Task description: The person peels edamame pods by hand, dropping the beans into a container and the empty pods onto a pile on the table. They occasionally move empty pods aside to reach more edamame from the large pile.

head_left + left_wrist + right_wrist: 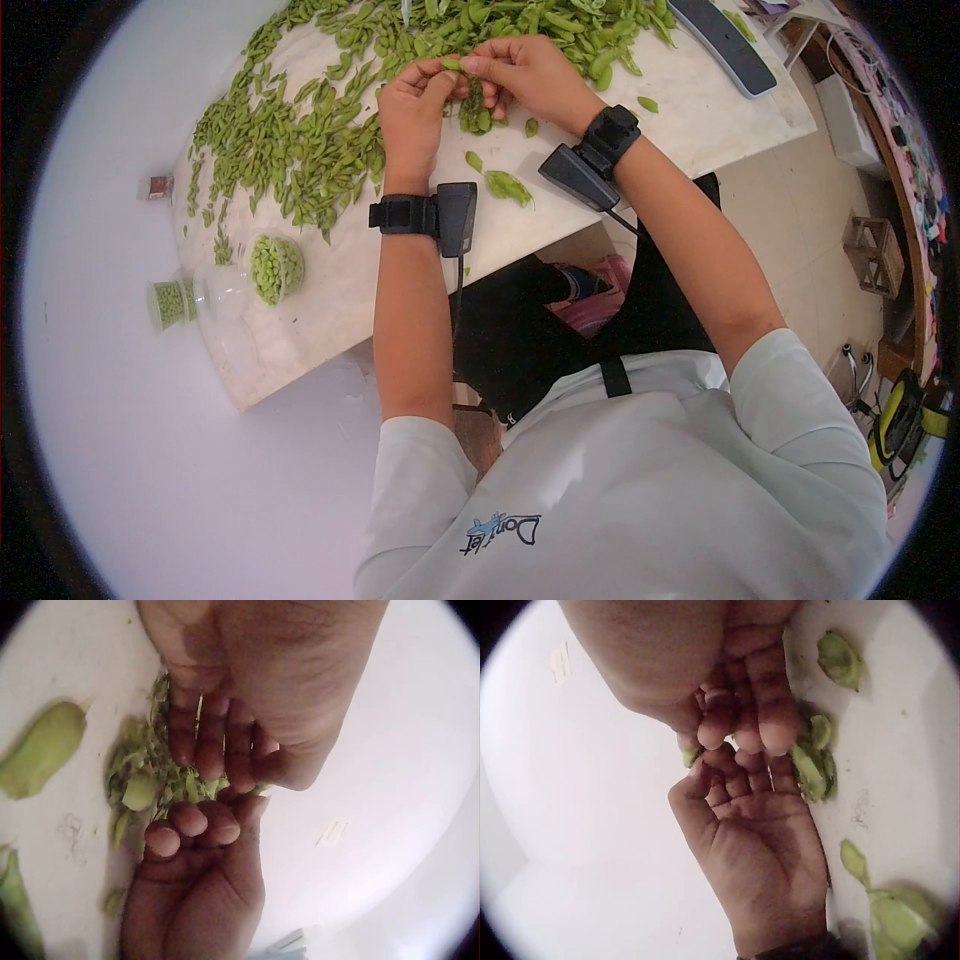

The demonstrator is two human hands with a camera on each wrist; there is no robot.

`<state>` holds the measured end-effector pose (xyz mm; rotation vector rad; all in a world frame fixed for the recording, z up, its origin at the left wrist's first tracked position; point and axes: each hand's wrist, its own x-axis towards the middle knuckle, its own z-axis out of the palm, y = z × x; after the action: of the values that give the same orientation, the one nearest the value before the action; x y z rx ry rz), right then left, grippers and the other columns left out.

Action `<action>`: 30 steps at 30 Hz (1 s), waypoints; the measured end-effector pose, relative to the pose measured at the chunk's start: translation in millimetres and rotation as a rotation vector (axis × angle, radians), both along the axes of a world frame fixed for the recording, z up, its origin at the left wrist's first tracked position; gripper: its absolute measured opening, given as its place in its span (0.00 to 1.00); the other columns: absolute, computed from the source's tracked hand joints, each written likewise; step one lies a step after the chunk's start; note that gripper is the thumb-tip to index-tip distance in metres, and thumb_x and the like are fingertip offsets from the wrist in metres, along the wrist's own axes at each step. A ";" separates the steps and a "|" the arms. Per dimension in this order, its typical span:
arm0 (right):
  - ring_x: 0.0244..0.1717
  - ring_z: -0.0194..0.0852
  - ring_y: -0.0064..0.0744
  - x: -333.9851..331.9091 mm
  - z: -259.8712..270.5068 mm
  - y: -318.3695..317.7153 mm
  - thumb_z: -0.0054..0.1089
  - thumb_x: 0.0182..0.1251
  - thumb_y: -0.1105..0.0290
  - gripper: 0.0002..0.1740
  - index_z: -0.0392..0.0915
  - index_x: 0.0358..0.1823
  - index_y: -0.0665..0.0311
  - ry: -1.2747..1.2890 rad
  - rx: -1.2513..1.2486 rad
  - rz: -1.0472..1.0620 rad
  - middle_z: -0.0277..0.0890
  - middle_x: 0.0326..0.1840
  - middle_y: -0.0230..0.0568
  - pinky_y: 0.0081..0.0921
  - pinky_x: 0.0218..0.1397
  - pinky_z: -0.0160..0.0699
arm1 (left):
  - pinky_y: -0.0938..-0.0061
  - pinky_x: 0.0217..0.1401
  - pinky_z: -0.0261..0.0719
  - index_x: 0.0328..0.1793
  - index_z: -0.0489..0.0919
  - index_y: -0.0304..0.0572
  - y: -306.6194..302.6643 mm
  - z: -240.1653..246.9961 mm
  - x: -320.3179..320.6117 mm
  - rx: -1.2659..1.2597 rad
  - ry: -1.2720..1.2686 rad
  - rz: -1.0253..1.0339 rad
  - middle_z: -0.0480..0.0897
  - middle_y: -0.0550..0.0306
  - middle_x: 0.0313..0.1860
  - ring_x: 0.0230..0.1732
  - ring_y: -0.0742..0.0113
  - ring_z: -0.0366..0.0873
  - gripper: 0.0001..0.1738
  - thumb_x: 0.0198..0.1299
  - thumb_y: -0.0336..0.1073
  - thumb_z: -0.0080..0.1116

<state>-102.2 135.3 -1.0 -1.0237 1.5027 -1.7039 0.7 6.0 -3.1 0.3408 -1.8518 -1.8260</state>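
Observation:
At the far side of the white table point(400, 260), both hands meet over a small heap of empty shells point(476, 112). My left hand point(432, 78) and right hand point(482, 66) pinch one green edamame pod point(452, 64) between their fingertips. In the left wrist view the left hand point(217, 761) curls down from the top toward the right hand point(191, 825), with the shells point(150, 780) behind them. The right wrist view shows the right hand point(739, 731) above the left hand point(735, 772), and a bit of the pod point(690, 757) sticks out at the left.
A wide spread of unshelled pods point(300, 130) covers the table's far and left parts. Two clear containers of shelled beans point(275, 268) point(172, 303) stand near the left edge. A dark flat device point(722, 40) lies at the far right. Loose pods point(507, 186) lie near the wrists.

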 end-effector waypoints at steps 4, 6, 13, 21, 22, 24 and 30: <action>0.17 0.72 0.19 -0.5 -2.5 -2.1 0.56 0.66 0.62 0.15 0.75 0.29 0.68 -0.048 -0.057 -0.020 0.73 0.18 0.32 0.16 0.21 0.73 | 0.81 0.40 0.73 0.42 0.79 0.31 -0.3 -1.1 -0.5 0.002 0.030 -0.007 0.80 0.57 0.31 0.32 0.73 0.76 0.09 0.58 0.26 0.50; 0.17 0.72 0.20 -1.6 -2.9 -1.3 0.57 0.65 0.62 0.14 0.75 0.29 0.68 -0.079 -0.073 0.002 0.73 0.18 0.32 0.17 0.21 0.74 | 0.81 0.40 0.73 0.43 0.78 0.30 -1.5 -2.5 -0.8 0.012 0.045 -0.023 0.80 0.56 0.32 0.32 0.73 0.75 0.10 0.58 0.27 0.50; 0.19 0.74 0.21 -1.6 -0.8 0.1 0.58 0.64 0.62 0.15 0.75 0.31 0.70 -0.134 -0.103 -0.020 0.73 0.19 0.33 0.17 0.22 0.75 | 0.83 0.36 0.72 0.40 0.79 0.32 0.6 0.2 -1.5 0.090 0.088 -0.071 0.81 0.59 0.31 0.29 0.76 0.75 0.08 0.56 0.28 0.55; 0.19 0.74 0.20 -1.8 0.6 0.7 0.58 0.64 0.61 0.16 0.75 0.30 0.69 -0.133 -0.105 -0.052 0.74 0.21 0.34 0.17 0.23 0.76 | 0.79 0.42 0.74 0.42 0.77 0.30 -2.8 -2.4 0.7 0.120 0.069 -0.099 0.80 0.55 0.36 0.34 0.71 0.76 0.08 0.59 0.28 0.55; 0.19 0.74 0.20 -1.4 1.6 1.2 0.58 0.64 0.61 0.16 0.75 0.30 0.69 -0.135 -0.101 -0.051 0.74 0.21 0.34 0.17 0.23 0.76 | 0.79 0.42 0.74 0.42 0.77 0.30 -2.0 -1.7 0.7 0.114 0.069 -0.097 0.80 0.55 0.36 0.34 0.71 0.76 0.08 0.59 0.28 0.55; 0.20 0.74 0.20 -1.6 1.5 1.0 0.58 0.64 0.61 0.16 0.75 0.30 0.69 -0.137 -0.108 -0.052 0.74 0.21 0.34 0.16 0.23 0.76 | 0.79 0.42 0.74 0.42 0.77 0.30 -2.2 -1.6 1.0 0.105 0.070 -0.104 0.80 0.55 0.36 0.34 0.71 0.76 0.08 0.60 0.28 0.55; 0.20 0.74 0.20 -1.5 1.0 1.1 0.58 0.64 0.62 0.15 0.76 0.30 0.69 -0.120 -0.112 -0.048 0.75 0.22 0.33 0.16 0.23 0.76 | 0.83 0.36 0.73 0.40 0.80 0.32 -2.1 -5.3 -1.6 0.090 0.114 -0.081 0.81 0.60 0.30 0.30 0.77 0.76 0.08 0.57 0.30 0.59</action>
<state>-103.8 136.4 0.0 -0.9312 1.3789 -1.8673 -1.0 4.0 -8.4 0.1914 -1.7332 -1.9449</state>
